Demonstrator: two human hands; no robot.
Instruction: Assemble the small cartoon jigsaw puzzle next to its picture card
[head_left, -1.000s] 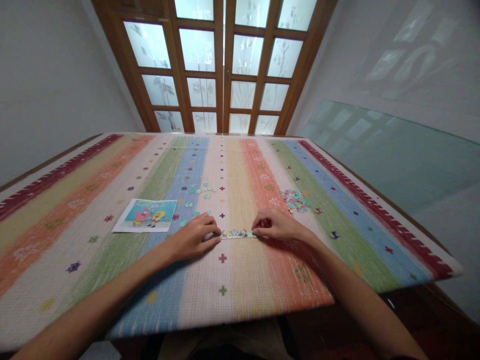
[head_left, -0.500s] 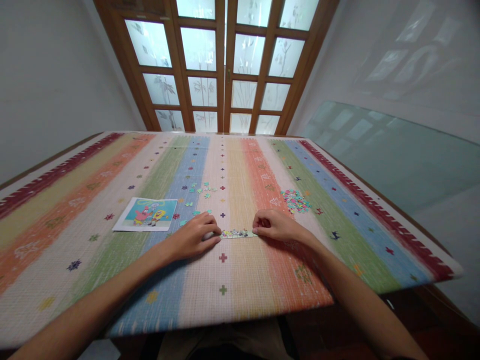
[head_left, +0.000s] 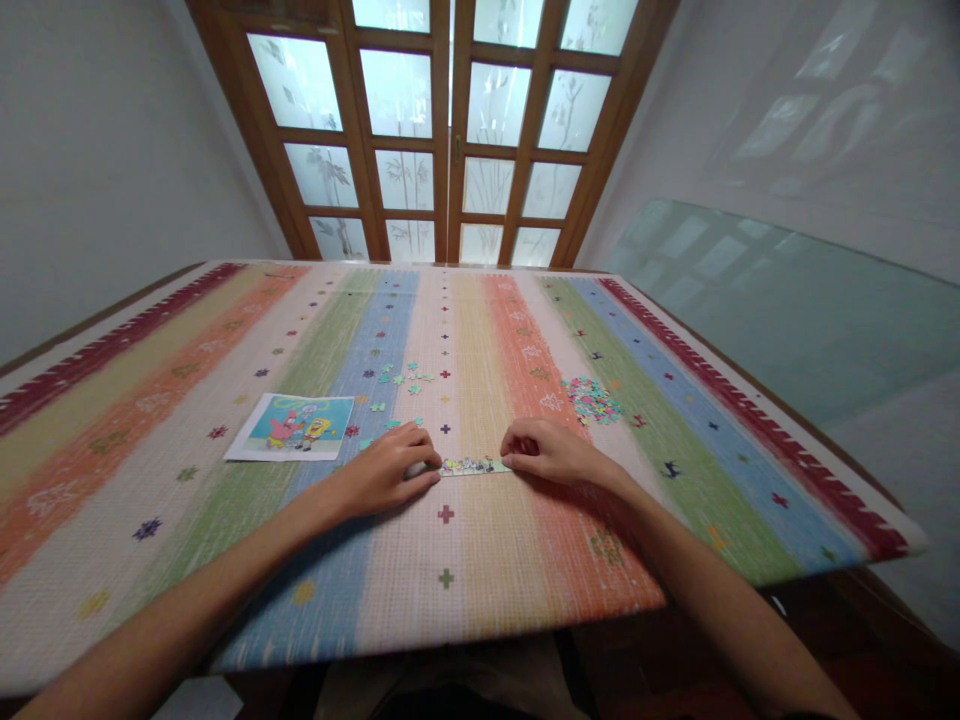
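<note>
A narrow strip of joined jigsaw puzzle pieces [head_left: 472, 467] lies on the striped tablecloth in front of me. My left hand [head_left: 395, 467] closes its fingers at the strip's left end and covers that end. At the right end, my right hand [head_left: 549, 452] pinches with thumb and forefinger; whether a loose piece is between them is too small to tell. Just beyond my left hand are several loose green puzzle pieces [head_left: 414, 390]. A heap of small multicoloured puzzle pieces [head_left: 592, 400] sits past my right hand. The reference picture [head_left: 300, 428] with cartoon figures lies flat to the left.
The striped tablecloth [head_left: 480, 560] covers a large table, its front edge close to my body. Wooden doors with frosted panes [head_left: 450, 150] stand beyond the far edge. A pale glass panel [head_left: 787, 290] leans by the wall at right.
My right hand has shifted slightly left along the strip. My left hand stays at the left end, and the loose pieces and picture have not moved.
</note>
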